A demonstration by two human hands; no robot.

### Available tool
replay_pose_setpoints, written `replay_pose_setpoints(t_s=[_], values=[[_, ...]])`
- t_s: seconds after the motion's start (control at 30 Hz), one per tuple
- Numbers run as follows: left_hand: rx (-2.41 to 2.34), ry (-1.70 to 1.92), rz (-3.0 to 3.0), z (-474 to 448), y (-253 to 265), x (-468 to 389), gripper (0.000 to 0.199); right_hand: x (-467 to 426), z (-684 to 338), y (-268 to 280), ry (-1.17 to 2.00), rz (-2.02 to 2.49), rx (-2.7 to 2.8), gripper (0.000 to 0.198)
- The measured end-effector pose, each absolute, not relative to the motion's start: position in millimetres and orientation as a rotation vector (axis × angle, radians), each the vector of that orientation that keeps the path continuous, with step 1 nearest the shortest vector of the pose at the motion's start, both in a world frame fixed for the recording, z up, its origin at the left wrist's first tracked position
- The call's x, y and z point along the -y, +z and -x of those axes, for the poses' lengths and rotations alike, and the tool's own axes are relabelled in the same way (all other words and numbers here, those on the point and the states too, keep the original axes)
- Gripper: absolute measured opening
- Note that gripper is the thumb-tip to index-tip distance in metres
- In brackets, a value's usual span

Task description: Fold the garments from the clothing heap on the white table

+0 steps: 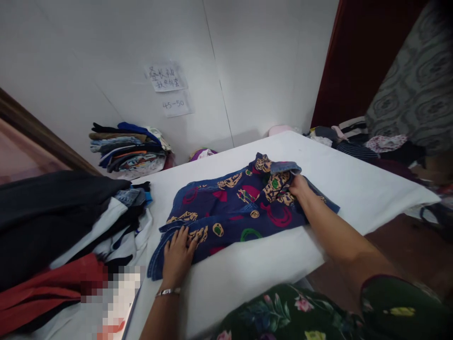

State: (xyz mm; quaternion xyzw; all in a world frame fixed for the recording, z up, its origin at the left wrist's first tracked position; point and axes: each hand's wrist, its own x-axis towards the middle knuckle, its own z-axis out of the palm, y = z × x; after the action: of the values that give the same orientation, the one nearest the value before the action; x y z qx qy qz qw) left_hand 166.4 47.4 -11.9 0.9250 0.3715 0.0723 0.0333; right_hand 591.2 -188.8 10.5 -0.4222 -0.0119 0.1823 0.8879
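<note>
A dark blue patterned denim shirt (230, 215) lies spread on the white table (244, 271), its long side running left to right. Yellow, magenta and green figures cover the cloth. Pressed flat on its near left end is my left hand (180, 250), fingers spread. At the upper right my right hand (299, 185) grips a bunched part of the shirt near a collar or cuff, lifted a little off the rest. My right fingertips are partly hidden by the cloth.
A stack of folded clothes (130, 148) stands at the table's far left. Loose dark, white and red garments (60, 226) heap along the left side. More clothes (371, 141) lie beyond the right edge. Handwritten paper notes (168, 78) hang on the wall behind.
</note>
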Motion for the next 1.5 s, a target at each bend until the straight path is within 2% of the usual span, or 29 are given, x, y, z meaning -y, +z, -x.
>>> replay_pose_setpoints(t_s=[0.2,0.33,0.43,0.57,0.73,0.83,0.93,1.03,1.23,1.37,1.5], values=[[-1.137,0.369,-2.762,-165,-10,-47,0.054,192,-585,19,0.458,0.876,0.02,0.001],[-1.047,0.694,-2.695,-168,1,-43,0.047,182,-571,48,0.41,0.925,0.184,0.02],[-0.85,0.849,-2.505,-185,19,-21,0.039,172,-546,71,0.329,1.051,0.402,0.023],[-0.654,0.73,-1.963,-230,42,30,0.036,165,-495,78,0.237,1.27,0.864,0.021],[-0.542,0.378,-1.124,-286,44,75,0.055,175,-427,52,-0.108,1.435,1.545,0.026],[-0.549,0.378,-0.919,-299,37,82,0.045,192,-406,37,-0.252,1.46,1.7,0.027],[-0.667,0.448,-0.914,-301,35,82,0.035,215,-404,27,-0.356,1.469,1.559,0.026],[-0.748,0.502,-0.928,-303,45,79,0.027,239,-419,14,-0.326,1.531,1.316,0.023],[-0.723,0.595,-0.887,-307,92,60,0.014,271,-470,-12,-0.279,1.94,1.203,0.024],[-0.63,0.598,-0.992,-293,106,35,0.019,281,-488,-17,-0.178,2.125,1.324,0.023],[-0.735,0.655,-1.325,-267,90,13,0.022,285,-487,-23,-0.214,2.152,1.298,0.027]])
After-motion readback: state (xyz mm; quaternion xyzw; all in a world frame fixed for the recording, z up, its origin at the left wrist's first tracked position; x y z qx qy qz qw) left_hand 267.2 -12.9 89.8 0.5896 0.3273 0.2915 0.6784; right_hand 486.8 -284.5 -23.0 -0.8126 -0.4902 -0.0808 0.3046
